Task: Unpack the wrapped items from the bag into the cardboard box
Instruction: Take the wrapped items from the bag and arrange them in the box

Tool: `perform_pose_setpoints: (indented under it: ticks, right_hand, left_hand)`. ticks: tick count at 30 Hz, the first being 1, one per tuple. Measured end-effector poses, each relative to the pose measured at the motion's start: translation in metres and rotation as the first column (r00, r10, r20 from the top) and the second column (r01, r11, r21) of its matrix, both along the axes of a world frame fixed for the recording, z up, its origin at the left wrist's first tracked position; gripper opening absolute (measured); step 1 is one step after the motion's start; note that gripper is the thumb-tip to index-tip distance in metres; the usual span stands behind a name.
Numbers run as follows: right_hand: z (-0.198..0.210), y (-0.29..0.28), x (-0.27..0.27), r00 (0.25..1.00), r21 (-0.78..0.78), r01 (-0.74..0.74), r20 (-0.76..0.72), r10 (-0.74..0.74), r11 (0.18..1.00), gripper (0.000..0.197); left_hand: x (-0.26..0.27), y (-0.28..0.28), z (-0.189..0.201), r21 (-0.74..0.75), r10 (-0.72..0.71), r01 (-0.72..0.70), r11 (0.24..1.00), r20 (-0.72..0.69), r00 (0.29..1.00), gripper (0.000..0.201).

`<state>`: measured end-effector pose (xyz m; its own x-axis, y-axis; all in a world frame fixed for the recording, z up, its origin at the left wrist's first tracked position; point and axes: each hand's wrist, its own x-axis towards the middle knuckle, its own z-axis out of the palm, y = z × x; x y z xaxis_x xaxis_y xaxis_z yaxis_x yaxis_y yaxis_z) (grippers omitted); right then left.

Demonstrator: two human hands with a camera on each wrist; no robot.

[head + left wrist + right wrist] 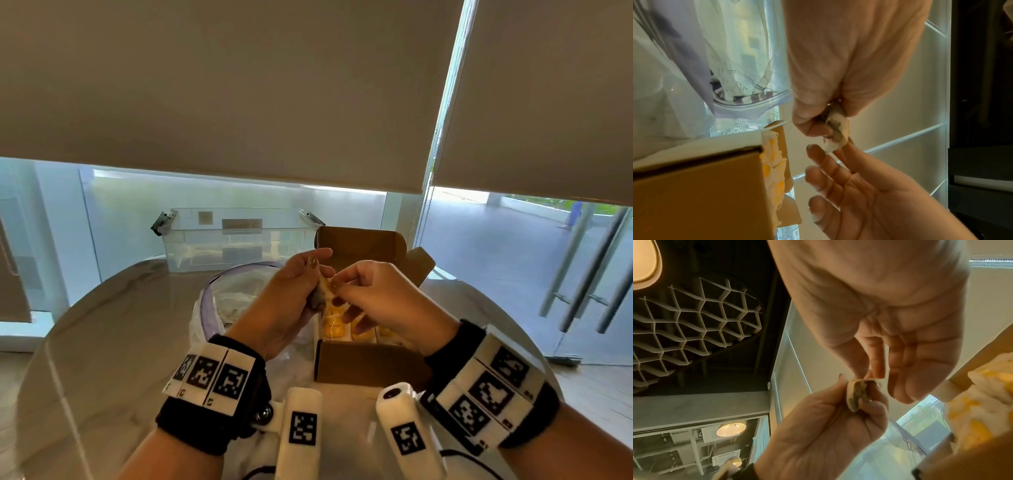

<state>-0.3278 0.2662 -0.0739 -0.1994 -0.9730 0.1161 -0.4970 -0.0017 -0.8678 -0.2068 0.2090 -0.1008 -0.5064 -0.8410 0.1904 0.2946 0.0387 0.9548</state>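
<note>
Both hands pinch one small cream paper-wrapped item (323, 291) above the open brown cardboard box (363, 363): left hand (291, 294) grips its body, right hand (373, 294) its edge. It looks light, soft and crushable; hold the bulk. Beyond, the clear plastic bag (219, 294) lies on the desk (113, 342). No legible writing.
</note>
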Motion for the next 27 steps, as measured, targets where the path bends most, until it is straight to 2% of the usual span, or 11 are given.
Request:
perform_pose_setpoints:
  ticks: [4,6,12,17,19,21,23,25,27]
  right_hand:
    - [-0.003,-0.006,0.003,0.970,-0.015,0.023,0.241,-0.018,1.000,0.017]
    - [-0.003,-0.007,0.001,0.952,-0.044,0.041,0.305,-0.025,0.998,0.017]
    - [-0.003,-0.005,-0.008,0.988,-0.119,0.097,0.129,-0.082,0.988,0.001]
    - [0.009,-0.001,-0.020,0.964,-0.091,0.101,0.254,-0.074,0.991,0.011]
    - [0.017,0.004,-0.030,0.966,-0.111,0.125,0.241,-0.096,0.986,0.011]
    - [0.024,0.010,-0.044,0.977,-0.129,0.151,0.171,-0.128,0.980,0.009]
    - [0.026,0.015,-0.059,0.987,-0.095,0.158,0.008,-0.158,0.983,0.008]
    - [0.023,0.018,-0.072,0.967,0.004,0.141,-0.215,-0.137,0.990,0.008]
    - [0.016,0.019,-0.079,0.929,0.139,0.122,-0.364,-0.064,0.983,0.007]
  left_hand:
    - [-0.001,-0.002,-0.002,-0.065,-0.003,0.005,0.998,0.038,0.999,0.030]
    - [-0.002,-0.003,-0.005,-0.106,0.011,-0.001,0.994,0.087,0.996,0.029]
    - [0.002,-0.004,-0.005,-0.192,0.088,-0.049,0.980,0.199,0.976,0.023]
    - [0.003,0.000,-0.003,-0.301,0.106,-0.021,0.953,0.269,0.957,0.018]
    - [0.003,-0.002,-0.005,-0.343,0.140,-0.024,0.939,0.319,0.937,0.017]
    - [0.004,-0.005,-0.008,-0.391,0.192,-0.015,0.920,0.418,0.888,0.014]
    - [0.005,-0.008,-0.011,-0.425,0.223,0.028,0.905,0.528,0.819,0.014]
    - [0.005,-0.010,-0.014,-0.432,0.232,0.062,0.900,0.593,0.771,0.022]
    - [0.003,-0.011,-0.015,-0.424,0.235,0.058,0.904,0.605,0.761,0.026]
